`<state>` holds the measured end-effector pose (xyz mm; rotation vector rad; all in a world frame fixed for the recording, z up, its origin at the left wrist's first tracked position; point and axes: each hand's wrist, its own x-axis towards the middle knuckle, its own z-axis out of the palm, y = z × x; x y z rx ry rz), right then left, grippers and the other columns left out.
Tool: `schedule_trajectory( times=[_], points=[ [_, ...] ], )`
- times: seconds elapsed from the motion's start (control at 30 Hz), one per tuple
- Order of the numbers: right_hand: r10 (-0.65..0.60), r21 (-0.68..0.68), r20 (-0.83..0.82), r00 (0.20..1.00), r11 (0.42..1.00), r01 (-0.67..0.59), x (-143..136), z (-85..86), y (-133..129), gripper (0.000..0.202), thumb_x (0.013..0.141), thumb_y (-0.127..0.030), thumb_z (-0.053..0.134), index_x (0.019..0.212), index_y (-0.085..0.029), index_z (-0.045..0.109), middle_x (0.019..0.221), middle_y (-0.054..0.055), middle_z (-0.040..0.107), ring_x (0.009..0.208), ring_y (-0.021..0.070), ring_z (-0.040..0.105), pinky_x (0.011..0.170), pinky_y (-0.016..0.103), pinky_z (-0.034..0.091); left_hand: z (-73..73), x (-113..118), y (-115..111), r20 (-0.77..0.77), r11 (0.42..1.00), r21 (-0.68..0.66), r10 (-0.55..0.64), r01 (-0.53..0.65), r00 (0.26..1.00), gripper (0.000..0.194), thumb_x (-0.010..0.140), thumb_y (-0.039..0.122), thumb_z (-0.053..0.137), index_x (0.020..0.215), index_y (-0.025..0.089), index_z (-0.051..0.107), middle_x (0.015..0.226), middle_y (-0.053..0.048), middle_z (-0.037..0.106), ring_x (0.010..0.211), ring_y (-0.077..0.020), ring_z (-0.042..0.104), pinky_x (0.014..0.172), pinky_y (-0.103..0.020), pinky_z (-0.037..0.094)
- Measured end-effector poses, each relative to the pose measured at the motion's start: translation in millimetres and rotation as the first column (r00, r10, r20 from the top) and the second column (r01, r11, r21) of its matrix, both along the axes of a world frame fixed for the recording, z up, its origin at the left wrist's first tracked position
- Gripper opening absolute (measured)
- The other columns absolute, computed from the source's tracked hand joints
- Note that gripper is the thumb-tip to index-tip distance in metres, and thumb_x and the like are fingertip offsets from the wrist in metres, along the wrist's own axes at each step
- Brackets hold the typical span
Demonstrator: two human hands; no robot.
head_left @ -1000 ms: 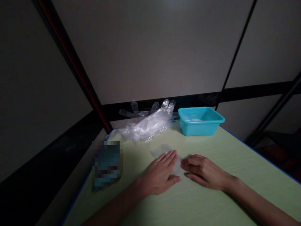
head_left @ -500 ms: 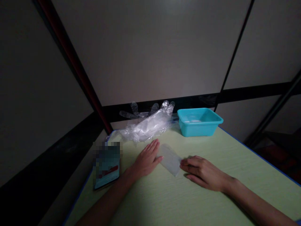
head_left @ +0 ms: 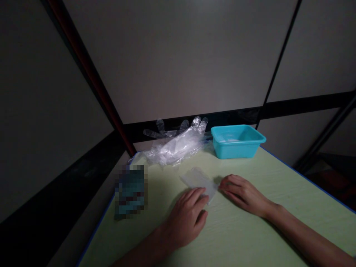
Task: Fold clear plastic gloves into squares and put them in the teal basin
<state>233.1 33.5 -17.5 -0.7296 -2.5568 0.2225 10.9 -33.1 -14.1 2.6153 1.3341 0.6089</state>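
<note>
A flat, folded piece of translucent plastic (head_left: 198, 178) lies on the table between my hands. My right hand (head_left: 246, 194) has its thumb and fingers drawn together at the plastic's right corner, pinching it. On the near side, my left hand (head_left: 189, 215) rests with fingers slightly bent and the thumb apart. Its fingertips reach over the plastic's near edge, and nothing is gripped in it. Behind them, a crumpled heap of clear disposable plastic gloves (head_left: 178, 148) sits at the back of the table, several glove fingers sticking up.
A turquoise plastic basin (head_left: 236, 150) stands at the back right of the pale green table (head_left: 241, 237). A blurred-out flat object (head_left: 130, 191), perhaps a phone, is near the left edge. Cabinet panels (head_left: 189, 66) rise directly behind the table.
My left hand has come off the plastic's left side and moved nearer to me and rightward, to its near edge. My right hand stays at the right corner.
</note>
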Motion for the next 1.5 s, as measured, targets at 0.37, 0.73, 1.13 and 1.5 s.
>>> schedule_trajectory(
  times=[0.37, 0.73, 1.13, 1.5],
  points=[
    [0.002, -0.008, 0.088, 0.996, 1.000, -0.001, 1, -1.5, 4, 0.030, 0.083, -0.012, 0.040, 0.108, -0.017, 0.056, 0.111, 0.011, 0.051, 0.100, 0.0213, 0.045, 0.083, 0.038, 0.040, 1.9, -2, 2, -0.050, 1.000, 0.000, -0.028, 0.028, 0.998, 0.028, 0.080, 0.023, 0.047, 0.107, 0.021, 0.054, 0.116, -0.006, 0.051, 0.108, -0.0201, 0.044, 0.094, -0.035, 0.035],
    [0.031, 0.026, 0.055, 0.998, 0.999, -0.032, 1, -3.6, 2, 0.020, 0.084, -0.021, 0.045, 0.098, -0.018, 0.059, 0.100, 0.009, 0.055, 0.093, 0.0188, 0.049, 0.078, 0.034, 0.041, -5.6, -2, 7, 0.071, 0.987, 0.097, 0.120, -0.126, 0.990, 0.021, 0.073, 0.012, 0.051, 0.092, 0.016, 0.059, 0.112, -0.009, 0.053, 0.104, -0.0225, 0.047, 0.091, -0.038, 0.038],
    [0.087, 0.490, 0.252, 0.964, 0.848, -0.204, -8, 1.7, 9, 0.023, 0.088, -0.013, 0.039, 0.079, -0.014, 0.060, 0.083, 0.006, 0.062, 0.074, 0.0151, 0.054, 0.066, 0.031, 0.040, -9.6, -1, 6, 0.045, 0.986, 0.152, 0.062, -0.069, 0.997, 0.014, 0.075, 0.011, 0.049, 0.081, 0.017, 0.061, 0.087, -0.005, 0.058, 0.083, -0.0187, 0.052, 0.075, -0.034, 0.043],
    [0.126, 0.414, 0.332, 0.935, 0.871, -0.265, -10, -0.7, 11, 0.019, 0.086, -0.013, 0.041, 0.090, -0.011, 0.060, 0.108, 0.008, 0.059, 0.098, 0.0195, 0.053, 0.081, 0.032, 0.046, -8.9, -1, 8, 0.059, 0.992, 0.103, 0.069, -0.075, 0.996, 0.016, 0.074, 0.009, 0.047, 0.080, 0.017, 0.060, 0.095, -0.005, 0.058, 0.088, -0.0177, 0.052, 0.082, -0.033, 0.042]
  ],
)
